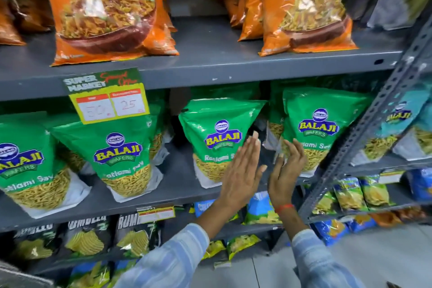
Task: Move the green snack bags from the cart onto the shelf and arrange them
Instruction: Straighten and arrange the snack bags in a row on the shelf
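Note:
Several green Balaji snack bags stand in a row on the grey middle shelf [177, 184]. One green bag [217, 128] stands upright at the centre, another green bag [327, 121] to its right, and a third green bag [124, 154] to the left. My left hand [243, 170] is flat with fingers straight, its palm against the right side of the centre bag. My right hand [286, 168] is open with loosely curved fingers, touching the left edge of the right bag. A dark gap lies between the two hands. Neither hand grips anything. The cart is out of view.
Orange snack bags [105, 9] stand on the shelf above. A price tag [107, 98] hangs from that shelf's edge. Black chip bags [86, 238] and blue bags [261, 208] fill the lower shelf. A slotted grey upright [374, 119] rises at the right, with another rack behind it.

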Demonstrator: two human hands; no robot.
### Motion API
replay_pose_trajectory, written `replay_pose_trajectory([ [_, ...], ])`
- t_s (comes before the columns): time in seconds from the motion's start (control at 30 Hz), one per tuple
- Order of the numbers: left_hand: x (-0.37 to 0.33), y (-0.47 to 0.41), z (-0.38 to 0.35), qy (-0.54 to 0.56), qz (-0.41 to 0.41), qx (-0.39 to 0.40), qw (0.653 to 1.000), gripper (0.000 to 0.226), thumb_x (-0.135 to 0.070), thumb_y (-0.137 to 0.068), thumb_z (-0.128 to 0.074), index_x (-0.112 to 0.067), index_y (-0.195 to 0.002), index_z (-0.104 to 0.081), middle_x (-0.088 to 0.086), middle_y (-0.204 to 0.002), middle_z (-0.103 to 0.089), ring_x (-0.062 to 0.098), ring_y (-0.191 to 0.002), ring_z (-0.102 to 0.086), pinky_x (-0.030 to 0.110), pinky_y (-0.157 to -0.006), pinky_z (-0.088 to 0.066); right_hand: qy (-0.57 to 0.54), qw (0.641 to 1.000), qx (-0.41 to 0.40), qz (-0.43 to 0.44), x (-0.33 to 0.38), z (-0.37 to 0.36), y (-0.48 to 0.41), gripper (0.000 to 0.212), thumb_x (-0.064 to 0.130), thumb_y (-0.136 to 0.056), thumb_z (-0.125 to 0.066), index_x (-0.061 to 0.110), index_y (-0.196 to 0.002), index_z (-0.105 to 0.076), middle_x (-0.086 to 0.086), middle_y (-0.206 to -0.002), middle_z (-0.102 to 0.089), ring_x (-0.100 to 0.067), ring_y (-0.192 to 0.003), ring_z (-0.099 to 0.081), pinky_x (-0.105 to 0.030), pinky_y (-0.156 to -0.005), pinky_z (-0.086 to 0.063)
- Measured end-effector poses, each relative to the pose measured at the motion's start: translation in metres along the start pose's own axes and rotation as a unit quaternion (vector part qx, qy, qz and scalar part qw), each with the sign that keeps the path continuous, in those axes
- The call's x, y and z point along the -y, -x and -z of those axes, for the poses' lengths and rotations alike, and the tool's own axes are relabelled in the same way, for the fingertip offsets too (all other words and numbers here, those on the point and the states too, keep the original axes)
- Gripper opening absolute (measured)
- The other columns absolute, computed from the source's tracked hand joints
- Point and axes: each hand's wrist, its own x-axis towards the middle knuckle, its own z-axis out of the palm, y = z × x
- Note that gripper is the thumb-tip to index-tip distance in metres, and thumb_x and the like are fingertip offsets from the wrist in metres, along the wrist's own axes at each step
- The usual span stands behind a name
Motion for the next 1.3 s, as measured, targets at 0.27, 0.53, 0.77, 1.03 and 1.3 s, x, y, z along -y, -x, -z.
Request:
replay_pose_trajectory([
  [0.27,-0.026,-0.037,-0.086,0.276,0.288,0.108,0.911,0.103,-0.074,-0.071,-0.045,-0.020,-0.147,-0.001,-0.012,-0.154,-0.004,0.011,-0.141,-0.021,0.032,-0.111,-0.030,0.040,0.995,0.048,-0.082,-0.081,0.065,-0.031,0.053,0.027,-0.095,-0.033,0.002,-0.141,-0.024,-0.023,-0.148,-0.028,-0.031,-0.138,-0.026,0.000,-0.107,-0.005],
  [0.53,0.001,-0.024,-0.138,0.302,0.395,0.171,0.850,0.074,-0.066,-0.061,-0.070,-0.027,-0.122,-0.053,-0.001,-0.126,-0.063,0.014,-0.117,-0.058,0.048,-0.103,-0.046,-0.010,0.966,0.205,-0.159,-0.106,0.072,-0.041,0.086,0.061,-0.086,-0.035,0.013,-0.148,-0.001,-0.004,-0.158,-0.007,-0.012,-0.144,-0.004,-0.029,-0.115,-0.005],
  [0.77,-0.026,-0.018,-0.134,0.296,0.407,0.085,0.860,0.058,-0.055,-0.066,-0.070,-0.026,-0.115,-0.058,-0.004,-0.112,-0.070,0.008,-0.106,-0.064,0.044,-0.095,-0.053,-0.038,0.974,0.171,-0.147,-0.104,0.063,-0.051,0.077,0.051,-0.089,-0.037,0.013,-0.148,-0.004,-0.009,-0.155,-0.021,-0.012,-0.141,-0.022,-0.020,-0.112,-0.017],
  [1.03,-0.028,-0.018,-0.128,0.295,0.390,0.090,0.868,0.039,-0.046,-0.072,-0.069,-0.040,-0.109,-0.057,-0.009,-0.114,-0.069,0.005,-0.108,-0.062,0.042,-0.097,-0.051,-0.022,0.981,0.141,-0.132,-0.106,0.058,-0.045,0.071,0.051,-0.090,-0.039,0.021,-0.147,-0.007,-0.011,-0.148,-0.033,-0.021,-0.136,-0.034,-0.031,-0.111,-0.030],
  [1.3,-0.035,-0.017,-0.108,0.246,0.357,0.126,0.892,0.063,-0.048,-0.083,-0.057,-0.028,-0.138,-0.034,-0.002,-0.140,-0.052,0.013,-0.125,-0.052,0.043,-0.101,-0.047,0.028,0.986,0.103,-0.125,-0.092,0.054,-0.022,0.069,0.044,-0.093,-0.032,0.011,-0.147,-0.004,-0.011,-0.159,-0.008,-0.020,-0.146,-0.008,-0.044,-0.119,-0.018],
])
